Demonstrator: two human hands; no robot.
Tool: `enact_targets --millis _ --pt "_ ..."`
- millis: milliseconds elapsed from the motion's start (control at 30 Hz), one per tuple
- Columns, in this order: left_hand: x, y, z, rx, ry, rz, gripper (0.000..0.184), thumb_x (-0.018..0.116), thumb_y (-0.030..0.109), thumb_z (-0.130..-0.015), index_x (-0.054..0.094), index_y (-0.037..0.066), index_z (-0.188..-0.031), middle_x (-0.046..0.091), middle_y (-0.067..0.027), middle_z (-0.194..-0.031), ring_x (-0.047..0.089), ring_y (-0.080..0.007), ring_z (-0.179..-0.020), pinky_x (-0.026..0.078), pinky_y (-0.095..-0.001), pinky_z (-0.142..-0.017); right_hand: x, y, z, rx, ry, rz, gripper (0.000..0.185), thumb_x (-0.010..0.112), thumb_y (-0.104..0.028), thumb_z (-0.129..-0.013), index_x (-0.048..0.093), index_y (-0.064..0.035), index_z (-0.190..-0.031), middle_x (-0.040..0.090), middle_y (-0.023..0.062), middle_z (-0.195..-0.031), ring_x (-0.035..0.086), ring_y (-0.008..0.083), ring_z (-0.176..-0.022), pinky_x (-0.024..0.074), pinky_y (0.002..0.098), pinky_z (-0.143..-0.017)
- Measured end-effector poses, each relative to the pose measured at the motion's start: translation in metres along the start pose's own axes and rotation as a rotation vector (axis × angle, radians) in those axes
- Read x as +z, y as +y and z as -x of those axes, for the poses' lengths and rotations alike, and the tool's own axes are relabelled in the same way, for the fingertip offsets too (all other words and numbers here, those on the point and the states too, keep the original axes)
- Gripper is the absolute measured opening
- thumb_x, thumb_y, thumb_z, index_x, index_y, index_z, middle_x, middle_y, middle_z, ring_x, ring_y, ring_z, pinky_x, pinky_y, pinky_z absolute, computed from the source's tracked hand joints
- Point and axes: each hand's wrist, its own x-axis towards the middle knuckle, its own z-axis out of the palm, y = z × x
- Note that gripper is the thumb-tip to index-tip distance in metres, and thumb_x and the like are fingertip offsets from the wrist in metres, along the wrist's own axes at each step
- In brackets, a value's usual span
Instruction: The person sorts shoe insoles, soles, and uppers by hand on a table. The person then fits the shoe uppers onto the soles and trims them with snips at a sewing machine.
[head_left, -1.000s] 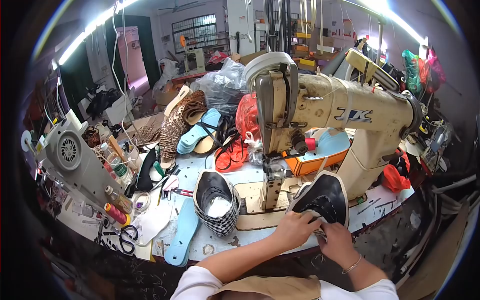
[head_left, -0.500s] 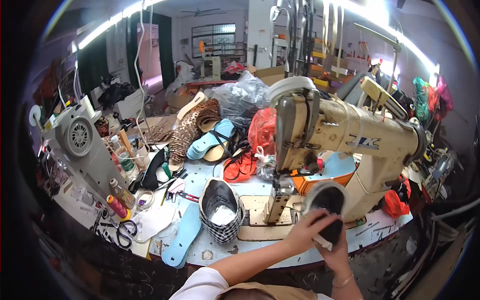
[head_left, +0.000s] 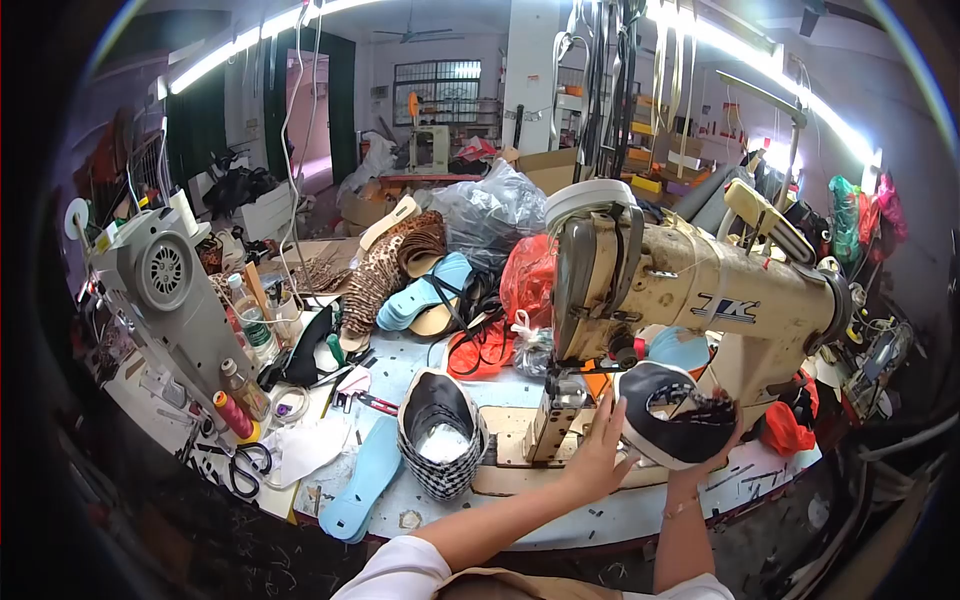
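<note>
Through the head view I have the black shoe (head_left: 682, 445) in the frame's lower right. I see the left hand (head_left: 598, 462), fingers extended, at its left edge; the right hand (head_left: 712, 466) grips its right side.

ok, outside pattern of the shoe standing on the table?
Black-and-white check on that shoe; shows best in the head view.

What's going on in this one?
Someone at a bench has a dark shoe upper raised in front of a sewing machine. The right hand holds it from one side; the left hand is at the other, fingers extended. A second, checked upper stands on the bench, beside some blue insoles.
</note>
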Motion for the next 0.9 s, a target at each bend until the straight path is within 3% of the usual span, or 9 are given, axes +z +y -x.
enact_targets --millis 33,133,300,333,500,600,767,867,900 --pt "-0.001 0.004 0.005 -0.039 0.011 0.026 0.085 0.065 0.011 -0.077 0.01 0.001 -0.142 0.006 -0.0278 -0.145 0.015 -0.046 -0.133 0.027 -0.0439 -0.105 0.015 0.001 -0.009 -0.176 -0.088 0.281 0.053 0.057 -0.014 -0.085 0.033 -0.0031 -0.131 0.043 0.0179 -0.129 0.042 0.0284 -0.121 0.0354 0.0414 -0.103" --pt "-0.014 0.013 0.023 -0.06 0.026 0.091 0.084 0.068 0.016 -0.079 0.014 0.0 -0.141 0.005 -0.0294 -0.145 0.017 -0.0465 -0.132 0.028 -0.042 -0.105 0.037 0.032 -0.031 -0.068 -0.01 -0.046 0.049 0.057 -0.01 -0.084 0.038 -0.0034 -0.129 0.045 0.0176 -0.127 0.044 0.0233 -0.118 0.0393 0.0347 -0.097" --pt "-0.033 -0.003 0.08 -0.05 -0.261 0.06 0.073 0.069 0.015 -0.078 0.028 0.005 -0.138 0.014 -0.0277 -0.144 0.026 -0.0447 -0.13 0.032 -0.0422 -0.103 -0.001 0.144 -0.05 -0.459 -0.503 1.198 0.072 0.064 0.004 -0.071 0.033 -0.0081 -0.135 0.04 0.0205 -0.132 0.034 0.031 -0.128 0.0243 0.0435 -0.107" --pt "-0.042 -0.002 0.091 -0.083 -0.23 0.059 0.067 0.069 0.011 -0.076 0.037 0.009 -0.134 0.018 -0.0225 -0.144 0.033 -0.042 -0.127 0.036 -0.0423 -0.101 0.0 0.143 -0.044 -0.284 -0.558 1.324 0.075 0.061 0.009 -0.067 0.034 -0.0077 -0.135 0.04 0.0225 -0.132 0.034 0.0351 -0.127 0.0254 0.0419 -0.107" --pt "-0.121 -0.004 0.123 -0.043 0.005 -0.236 0.055 0.073 0.005 -0.067 0.053 0.007 -0.119 0.042 -0.0197 -0.131 0.04 -0.0387 -0.122 0.036 -0.0454 -0.1 -0.025 0.145 -0.049 -0.342 -0.528 1.366 0.068 0.047 0.016 -0.069 0.031 0.0044 -0.133 0.028 0.0267 -0.139 0.033 0.0403 -0.126 0.0303 0.0397 -0.104" --pt "-0.167 -0.009 0.127 -0.196 0.005 -0.595 0.06 0.076 0.02 -0.067 0.052 0.007 -0.12 0.043 -0.0173 -0.131 0.035 -0.039 -0.126 0.029 -0.0486 -0.104 -0.025 0.118 -0.035 0.034 -0.54 1.242 0.062 0.037 0.014 -0.077 0.024 0.0059 -0.137 0.027 0.0258 -0.14 0.033 0.0395 -0.126 0.0298 0.0379 -0.105" --pt "-0.191 -0.039 0.128 -0.359 -0.336 -0.652 0.057 0.079 0.034 -0.062 0.058 0.005 -0.108 0.055 -0.0156 -0.113 0.046 -0.0323 -0.117 0.024 -0.0544 -0.103 -0.029 0.098 -0.019 -0.004 -0.447 1.237 0.056 0.041 0.01 -0.081 0.028 0.0059 -0.135 0.033 0.0251 -0.136 0.036 0.039 -0.124 0.0317 0.0377 -0.103" --pt "-0.185 -0.034 0.124 -0.211 -0.395 -0.596 0.045 0.078 0.038 -0.061 0.063 0.007 -0.089 0.064 -0.0097 -0.084 0.06 -0.0255 -0.089 0.029 -0.0495 -0.102 0.016 0.031 0.037 -0.448 -0.526 0.966 0.036 0.044 0.003 -0.085 0.045 0.0038 -0.121 0.048 0.0209 -0.12 0.047 0.0357 -0.112 0.0367 0.0383 -0.096" --pt "-0.181 -0.021 0.121 -0.186 -0.411 -0.573 0.045 0.078 0.038 -0.061 0.063 0.007 -0.089 0.063 -0.0093 -0.08 0.061 -0.0257 -0.084 0.032 -0.0467 -0.101 -0.012 0.045 0.08 0.229 -0.532 0.499 0.034 0.053 0.0 -0.082 0.049 0.0018 -0.115 0.05 0.0186 -0.117 0.05 0.0346 -0.108 0.0386 0.0389 -0.093"
